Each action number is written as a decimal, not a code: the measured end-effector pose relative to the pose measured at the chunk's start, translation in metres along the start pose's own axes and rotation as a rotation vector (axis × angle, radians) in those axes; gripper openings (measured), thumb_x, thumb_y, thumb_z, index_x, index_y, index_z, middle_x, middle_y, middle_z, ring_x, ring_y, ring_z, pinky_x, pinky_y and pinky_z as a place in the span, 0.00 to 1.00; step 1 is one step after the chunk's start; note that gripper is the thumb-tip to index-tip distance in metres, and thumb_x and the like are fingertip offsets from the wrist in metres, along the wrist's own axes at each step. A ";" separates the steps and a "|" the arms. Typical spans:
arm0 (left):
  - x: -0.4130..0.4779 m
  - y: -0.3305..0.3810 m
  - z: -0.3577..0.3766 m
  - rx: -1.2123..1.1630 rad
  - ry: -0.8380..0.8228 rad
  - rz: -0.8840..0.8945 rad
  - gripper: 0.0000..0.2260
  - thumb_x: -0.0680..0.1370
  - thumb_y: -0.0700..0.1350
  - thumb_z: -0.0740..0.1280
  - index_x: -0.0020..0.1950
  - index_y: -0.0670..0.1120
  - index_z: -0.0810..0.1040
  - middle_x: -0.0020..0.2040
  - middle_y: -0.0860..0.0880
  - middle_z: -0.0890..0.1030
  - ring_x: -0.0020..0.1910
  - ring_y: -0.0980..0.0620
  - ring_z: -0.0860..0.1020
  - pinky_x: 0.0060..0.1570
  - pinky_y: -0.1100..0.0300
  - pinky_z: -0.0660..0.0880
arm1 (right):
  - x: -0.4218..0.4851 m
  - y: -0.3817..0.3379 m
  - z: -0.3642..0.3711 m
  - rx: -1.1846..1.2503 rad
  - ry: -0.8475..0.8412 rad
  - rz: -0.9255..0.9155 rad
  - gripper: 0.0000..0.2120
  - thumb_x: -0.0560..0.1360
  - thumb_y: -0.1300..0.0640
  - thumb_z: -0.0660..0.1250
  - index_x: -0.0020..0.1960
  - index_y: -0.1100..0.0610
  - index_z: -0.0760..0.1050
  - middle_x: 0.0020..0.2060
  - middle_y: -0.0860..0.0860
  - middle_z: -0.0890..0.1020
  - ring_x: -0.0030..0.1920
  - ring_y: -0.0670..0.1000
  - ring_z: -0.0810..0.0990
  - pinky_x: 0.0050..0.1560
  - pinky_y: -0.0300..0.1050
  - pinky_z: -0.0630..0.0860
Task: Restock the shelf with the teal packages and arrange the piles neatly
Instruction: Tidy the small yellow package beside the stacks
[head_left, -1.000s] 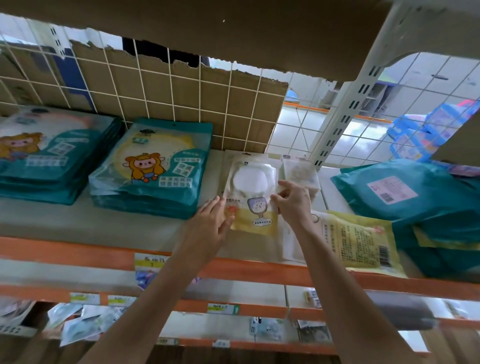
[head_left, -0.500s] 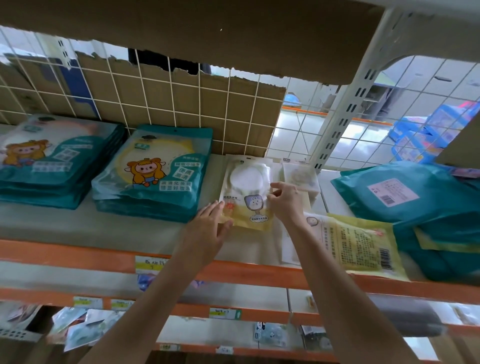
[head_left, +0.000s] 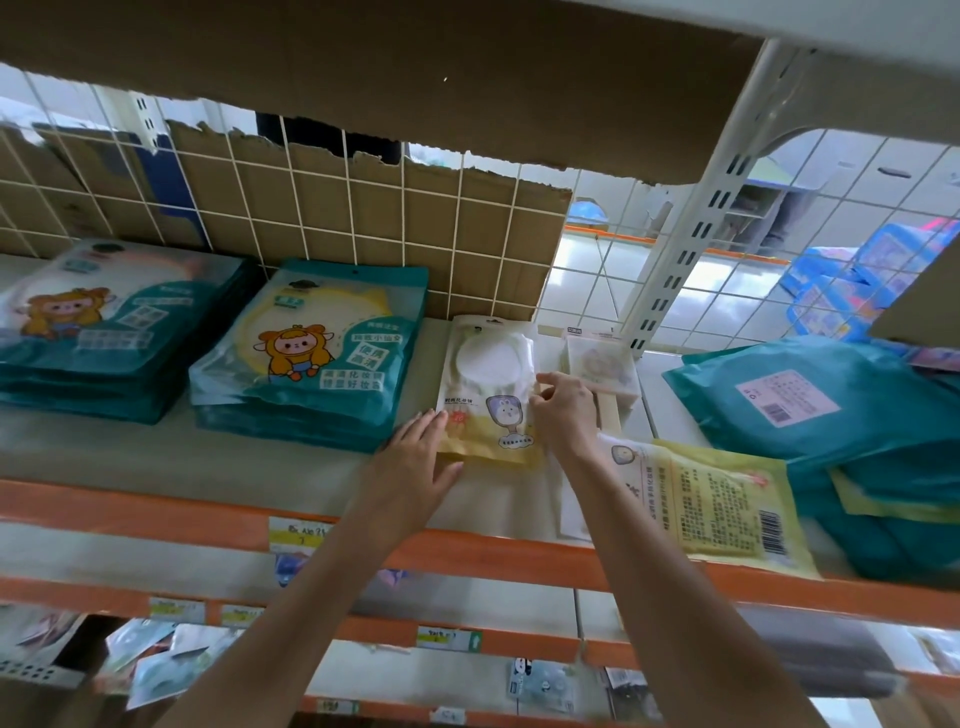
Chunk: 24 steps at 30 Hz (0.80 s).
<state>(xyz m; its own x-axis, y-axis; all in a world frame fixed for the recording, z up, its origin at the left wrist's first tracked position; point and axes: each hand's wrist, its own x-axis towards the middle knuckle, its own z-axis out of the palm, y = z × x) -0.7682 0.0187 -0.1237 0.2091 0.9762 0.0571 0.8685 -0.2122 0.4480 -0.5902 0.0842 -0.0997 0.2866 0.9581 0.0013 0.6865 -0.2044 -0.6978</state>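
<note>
On grey shelf (head_left: 156, 457): two teal plastic package piles (head_left: 311, 364) stacked; crumpled teal bags (head_left: 810, 410) unsorted. My open left hand (head_left: 415, 462) presses, right hand (head_left: 563, 410) pinches, yellow-white pouch (head_left: 488, 395).

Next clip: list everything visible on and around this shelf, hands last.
shelf: one, orange front rail, pale deck.
left teal pile: one stack, teal, far left.
second teal pile: one stack, teal, just right of it.
yellow-and-white packs: one small stack, yellow and white, mid-shelf.
pale packets: count unclear, whitish, right of those packs, further back.
yellow pack: one, yellow, barcode up, front right.
teal bags: heap, count unclear, teal, far right.
cardboard: one sheet, brown, along the back.
lower packets: several, blurred, shelf below.
left hand: one, flat against the yellow-and-white packs' left edge.
right hand: one, fingers curled on their right edge.
</note>
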 end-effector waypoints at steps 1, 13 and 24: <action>0.000 0.000 0.000 -0.003 0.003 -0.001 0.28 0.80 0.54 0.58 0.77 0.47 0.53 0.76 0.51 0.56 0.75 0.54 0.53 0.71 0.58 0.53 | -0.001 -0.001 0.000 -0.005 0.005 -0.007 0.18 0.75 0.64 0.62 0.65 0.60 0.73 0.57 0.59 0.80 0.58 0.56 0.77 0.61 0.48 0.72; -0.003 0.004 -0.002 -0.016 -0.014 0.000 0.29 0.79 0.56 0.57 0.77 0.52 0.50 0.77 0.52 0.50 0.74 0.49 0.57 0.69 0.49 0.61 | -0.024 0.022 -0.047 -0.101 0.077 -0.292 0.13 0.76 0.58 0.65 0.59 0.58 0.77 0.56 0.54 0.79 0.51 0.52 0.79 0.51 0.44 0.75; -0.008 0.007 -0.003 -0.037 0.017 0.032 0.28 0.79 0.53 0.60 0.76 0.53 0.52 0.77 0.52 0.51 0.75 0.51 0.52 0.70 0.47 0.58 | -0.048 0.104 -0.125 -0.376 -0.037 -0.094 0.26 0.73 0.48 0.69 0.68 0.54 0.70 0.62 0.55 0.76 0.61 0.56 0.73 0.62 0.57 0.70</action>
<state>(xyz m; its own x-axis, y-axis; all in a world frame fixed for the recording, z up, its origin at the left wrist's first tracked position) -0.7648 0.0094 -0.1186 0.2283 0.9697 0.0870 0.8444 -0.2417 0.4781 -0.4494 -0.0085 -0.0831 0.1917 0.9812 0.0224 0.9074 -0.1685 -0.3849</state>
